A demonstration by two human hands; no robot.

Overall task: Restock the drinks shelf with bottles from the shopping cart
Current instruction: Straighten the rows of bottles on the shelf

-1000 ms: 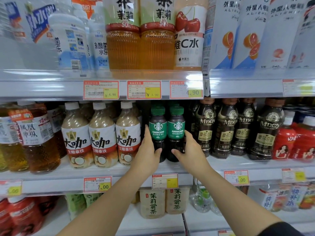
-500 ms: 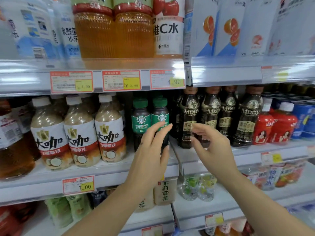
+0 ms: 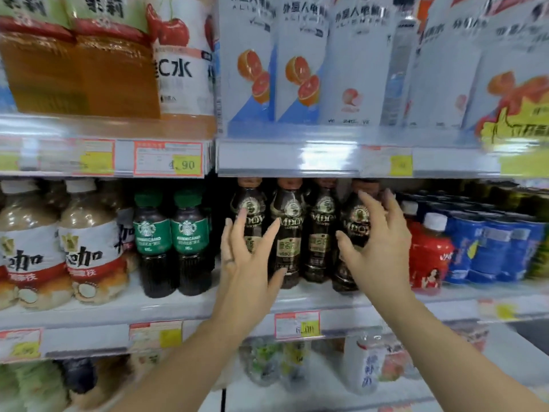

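As you reach toward the middle shelf, both your hands are spread wide and hold nothing. Your left hand is up in front of the two leftmost of the four dark coffee bottles, its fingers straight and apart. Your right hand curves loosely about the rightmost bottle; the blur hides whether it touches. Two green-capped bottles stand just left of the row, and a red bottle stands just right.
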